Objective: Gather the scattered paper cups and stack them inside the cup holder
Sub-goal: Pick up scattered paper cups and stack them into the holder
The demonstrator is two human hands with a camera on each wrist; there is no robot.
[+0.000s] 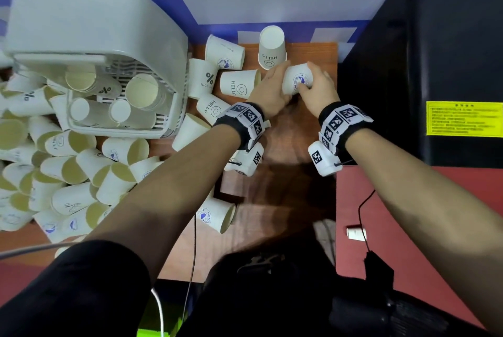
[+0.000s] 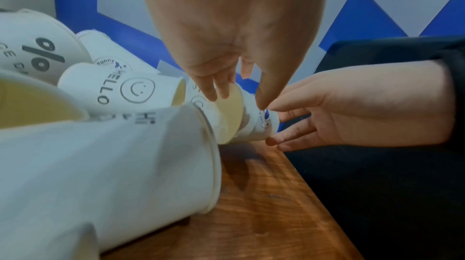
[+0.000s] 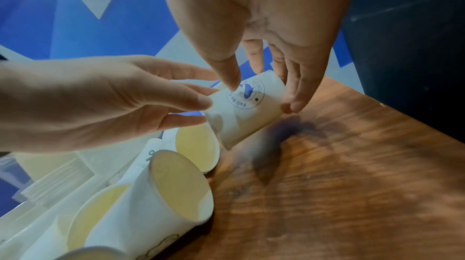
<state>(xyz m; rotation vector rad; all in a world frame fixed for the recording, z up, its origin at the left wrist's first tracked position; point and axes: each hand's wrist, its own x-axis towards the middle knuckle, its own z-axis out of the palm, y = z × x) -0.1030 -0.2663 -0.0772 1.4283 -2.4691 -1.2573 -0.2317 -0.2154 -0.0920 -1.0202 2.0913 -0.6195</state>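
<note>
Progress: early, by my read. The holder (image 1: 98,23) has only a few cups inside; dozens more lie loose on the surface (image 1: 299,146).
Left: a big heap (image 1: 68,173) by the holder, plus a smaller cluster (image 1: 217,78) toward the wall.
Cup in hand: a whale-logo cup (image 1: 297,78), held off the surface, tilted, well apart from the holder.
Right hand (image 1: 318,89): grip clamped on that cup, thumb on the logo, fingers round its base end.
Left hand (image 1: 269,86): fingertips pinch the cup's rim (mouth toward the wrist).
Materials: thin white paper, tapered, rolled rims, cream linings; slatted grey plastic holder; glossy wood-grain surface.
</note>
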